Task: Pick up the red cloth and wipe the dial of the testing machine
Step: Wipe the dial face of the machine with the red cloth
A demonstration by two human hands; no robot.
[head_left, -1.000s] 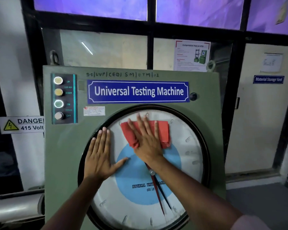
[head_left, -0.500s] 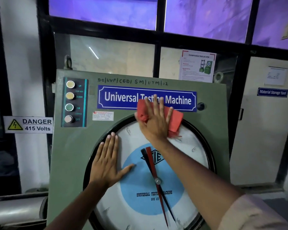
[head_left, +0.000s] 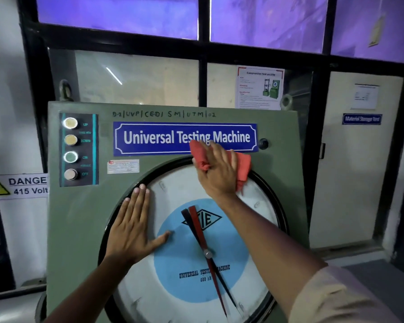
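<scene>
The green testing machine (head_left: 79, 229) fills the view, with a big round dial (head_left: 177, 192) framed by a black rim. The dial has a white face, a blue centre disc and red and black needles. My right hand (head_left: 216, 169) presses the red cloth (head_left: 243, 165) flat against the top of the dial, over the rim and just under the blue nameplate (head_left: 154, 137). The cloth sticks out on both sides of the hand. My left hand (head_left: 132, 226) lies flat on the dial's left side, fingers together, thumb spread, holding nothing.
A panel of round push buttons (head_left: 70, 149) sits at the machine's upper left. A 415 Volt danger sign (head_left: 16, 186) hangs on the wall to the left. Behind are black-framed windows, a paper poster (head_left: 259, 88) and a door (head_left: 350, 159) on the right.
My right hand slid the red cloth from the dial's upper middle up to its top rim, then a little right. The left hand stayed flat on the dial.
</scene>
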